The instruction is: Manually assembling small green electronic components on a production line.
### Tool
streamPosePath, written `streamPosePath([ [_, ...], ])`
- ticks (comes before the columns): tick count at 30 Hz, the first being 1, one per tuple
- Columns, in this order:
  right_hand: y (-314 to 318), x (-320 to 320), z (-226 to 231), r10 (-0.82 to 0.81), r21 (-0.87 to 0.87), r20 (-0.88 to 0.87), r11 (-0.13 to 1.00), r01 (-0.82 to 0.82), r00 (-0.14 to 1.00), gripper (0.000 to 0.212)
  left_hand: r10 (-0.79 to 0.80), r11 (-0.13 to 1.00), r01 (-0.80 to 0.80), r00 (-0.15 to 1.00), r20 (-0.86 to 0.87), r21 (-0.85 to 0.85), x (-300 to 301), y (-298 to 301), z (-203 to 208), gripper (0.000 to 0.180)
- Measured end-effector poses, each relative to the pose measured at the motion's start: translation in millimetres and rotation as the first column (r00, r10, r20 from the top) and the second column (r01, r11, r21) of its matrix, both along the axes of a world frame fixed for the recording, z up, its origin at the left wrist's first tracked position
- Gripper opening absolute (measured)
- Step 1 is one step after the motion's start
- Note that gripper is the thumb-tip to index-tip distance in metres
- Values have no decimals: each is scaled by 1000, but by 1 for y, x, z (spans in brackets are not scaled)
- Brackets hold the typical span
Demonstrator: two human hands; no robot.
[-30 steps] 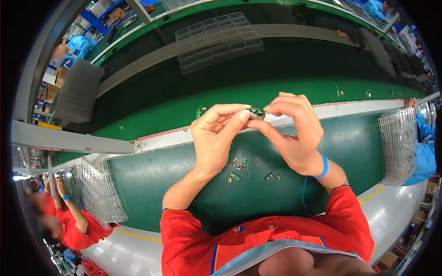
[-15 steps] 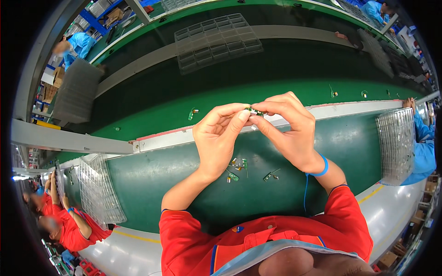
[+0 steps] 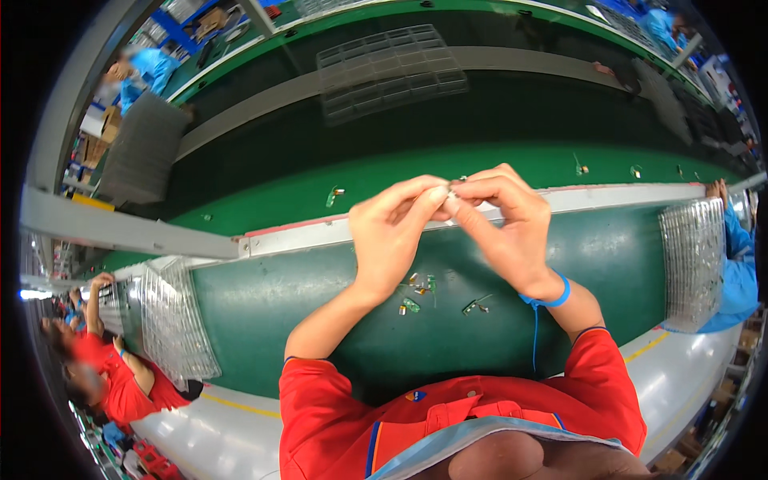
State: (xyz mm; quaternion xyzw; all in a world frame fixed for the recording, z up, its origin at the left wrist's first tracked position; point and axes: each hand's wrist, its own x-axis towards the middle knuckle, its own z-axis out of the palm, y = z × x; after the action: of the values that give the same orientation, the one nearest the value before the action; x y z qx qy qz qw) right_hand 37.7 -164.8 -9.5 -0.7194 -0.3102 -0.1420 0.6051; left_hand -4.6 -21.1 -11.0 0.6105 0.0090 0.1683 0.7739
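My left hand (image 3: 390, 234) and my right hand (image 3: 516, 232) meet over the white rail at the bench's far edge. Thumbs and fingertips of both are pinched together on a small green circuit board (image 3: 463, 178), of which only a sliver shows behind the fingers. A blue wrist strap (image 3: 562, 292) with a hanging cord circles my right wrist. Below the hands, on the dark green bench mat (image 3: 320, 280), lie several small boards with wires, among them a loose cluster (image 3: 414, 293) and one board (image 3: 472, 306) to its right.
Clear tray stacks stand at the bench's left (image 3: 178, 328) and right (image 3: 693, 264). Beyond the white rail (image 3: 312, 230), a green conveyor (image 3: 264, 172) carries more boards and a clear compartment tray (image 3: 392, 76). A grey metal beam (image 3: 128, 230) juts in at left. Co-workers sit at both sides.
The fingertips have closed further over the circuit board, which showed more plainly before. My left hand has shifted slightly right. At left, a co-worker's arm has risen.
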Motion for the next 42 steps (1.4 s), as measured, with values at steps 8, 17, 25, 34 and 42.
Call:
streamPosePath([
  [8,17,26,-28,100,-73,-405,987,-141,909,12,-169,886,252,957,-237,388,35,66,-11,13],
  [17,69,57,-66,12,-235,-576,955,-180,818,26,439,134,437,779,-448,890,49,177,-70,12],
  [25,67,59,-84,77,-321,-354,926,-198,932,27,385,349,395,766,-514,850,60,172,-70,12],
  [34,66,50,-76,119,-333,-327,914,-232,938,25,386,227,349,825,-413,909,54,176,-84,17],
  [42,63,44,-53,99,-45,-97,994,-104,990,29,-193,931,276,927,-322,238,46,96,-14,16],
])
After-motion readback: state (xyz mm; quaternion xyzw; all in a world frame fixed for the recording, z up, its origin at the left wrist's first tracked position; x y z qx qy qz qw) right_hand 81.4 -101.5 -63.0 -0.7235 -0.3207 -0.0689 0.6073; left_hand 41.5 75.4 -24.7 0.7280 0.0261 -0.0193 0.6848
